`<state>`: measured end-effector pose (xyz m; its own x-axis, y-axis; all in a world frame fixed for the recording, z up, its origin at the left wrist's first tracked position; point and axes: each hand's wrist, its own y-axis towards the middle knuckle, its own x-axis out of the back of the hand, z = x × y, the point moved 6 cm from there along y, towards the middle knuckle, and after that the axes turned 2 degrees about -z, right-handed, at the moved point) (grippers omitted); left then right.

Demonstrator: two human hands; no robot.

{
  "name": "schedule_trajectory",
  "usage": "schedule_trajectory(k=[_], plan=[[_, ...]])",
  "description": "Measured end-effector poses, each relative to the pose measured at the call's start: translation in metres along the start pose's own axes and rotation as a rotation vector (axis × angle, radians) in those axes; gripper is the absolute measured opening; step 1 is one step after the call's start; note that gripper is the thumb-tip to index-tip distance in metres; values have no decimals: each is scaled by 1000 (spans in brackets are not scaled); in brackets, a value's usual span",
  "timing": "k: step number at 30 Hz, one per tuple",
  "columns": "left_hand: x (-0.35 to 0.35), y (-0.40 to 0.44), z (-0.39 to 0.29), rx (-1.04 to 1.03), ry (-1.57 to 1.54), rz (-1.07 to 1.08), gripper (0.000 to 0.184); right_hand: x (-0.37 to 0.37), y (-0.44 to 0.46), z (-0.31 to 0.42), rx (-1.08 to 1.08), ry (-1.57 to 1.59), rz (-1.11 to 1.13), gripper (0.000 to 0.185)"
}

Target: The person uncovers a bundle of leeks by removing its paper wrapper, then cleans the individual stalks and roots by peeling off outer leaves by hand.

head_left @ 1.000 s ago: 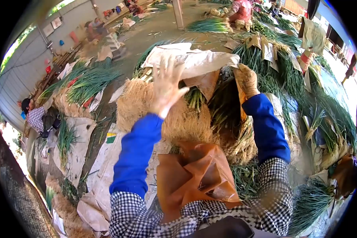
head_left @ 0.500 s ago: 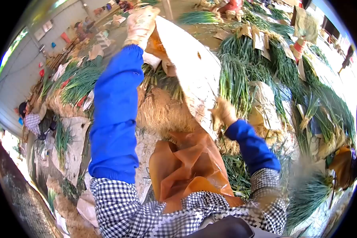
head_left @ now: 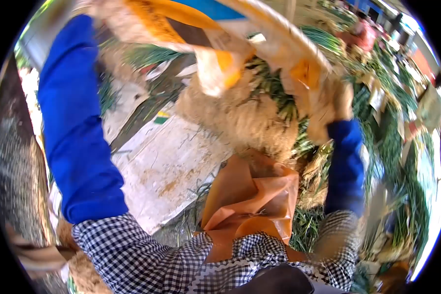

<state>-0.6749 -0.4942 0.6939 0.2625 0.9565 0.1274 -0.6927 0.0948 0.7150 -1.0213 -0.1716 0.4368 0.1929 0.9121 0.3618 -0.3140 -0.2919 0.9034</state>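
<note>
A white, orange and blue printed sheet (head_left: pixel 215 36) hangs raised above green-stalked bundles with tan, fibrous roots (head_left: pixel 245 110). The blurred right hand (head_left: pixel 343 100) has its fingers closed on the sheet's right edge; the left hand (head_left: pixel 85 7), at its upper-left end, is too blurred to tell. Nearer lies a dirt-specked, whitish ground sheet (head_left: pixel 171 166), beside a glossy orange apron (head_left: pixel 252 196).

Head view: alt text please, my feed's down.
The right hand and left hand, the latter blurred at the top edge, hold up a white, orange and blue sheet over shaggy root bundles. Below are an orange-brown apron and a whitish ground cover.
</note>
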Motion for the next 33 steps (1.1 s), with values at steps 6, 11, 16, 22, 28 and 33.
schedule_trajectory(k=[6,11,16,22,28,33], plan=[[-60,-266,320,567,38,326,36,-156,202,144,872,-368,-266,42],[55,-456,319,506,243,126,37,-281,129,313,737,-15,224,30],[23,-735,184,559,70,1013,24,-375,-22,409,522,339,727,21],[97,-878,-20,1181,-470,996,19,-488,-296,351,68,1354,835,15],[167,-944,-233,492,-353,1706,19,-444,-459,231,24,52,1168,28],[91,-976,-159,986,-318,1273,12,-469,-404,265,502,-123,1178,13]])
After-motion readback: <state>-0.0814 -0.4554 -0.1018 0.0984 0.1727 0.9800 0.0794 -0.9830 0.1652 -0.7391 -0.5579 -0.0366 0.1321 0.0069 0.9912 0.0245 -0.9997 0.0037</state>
